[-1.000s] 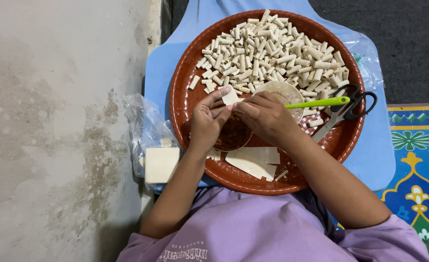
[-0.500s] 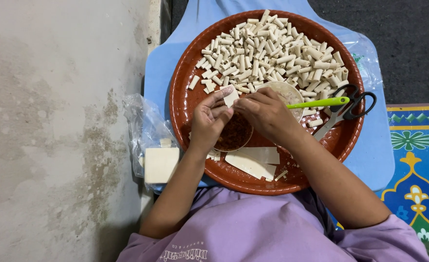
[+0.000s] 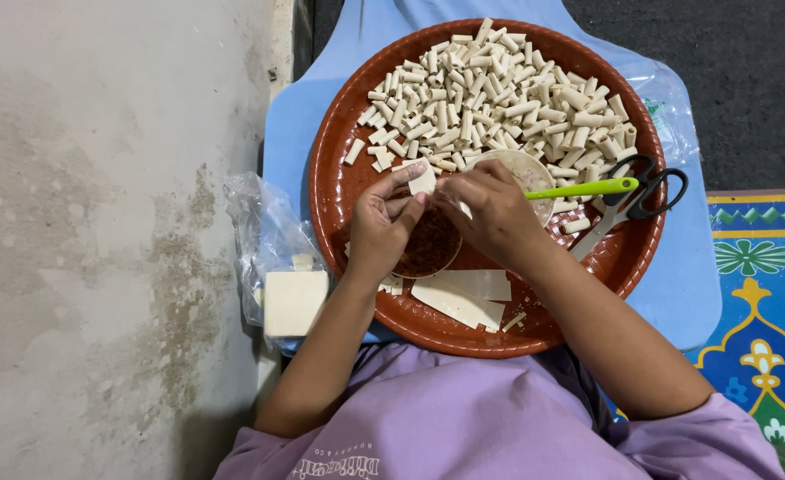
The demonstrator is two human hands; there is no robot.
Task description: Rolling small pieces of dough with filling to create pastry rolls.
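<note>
1. Left hand (image 3: 382,227) pinches a small pale wrapper (image 3: 422,180) between thumb and fingertips, held over the tray.
2. Right hand (image 3: 490,212) is curled in, fingertips pressed on the same wrapper from the right.
3. Right under both hands: a small bowl (image 3: 430,249) of reddish-brown filling.
4. Just right of that, a green-handled spoon (image 3: 583,188) lies on another bowl, scissors (image 3: 634,191) beside it.
5. Far side of the round brown tray (image 3: 330,191): a heap of rolled pieces (image 3: 490,93). Near side: flat wrapper sheets (image 3: 463,292).
6. Left of the tray, a pale block (image 3: 293,302) in a clear bag.
</note>
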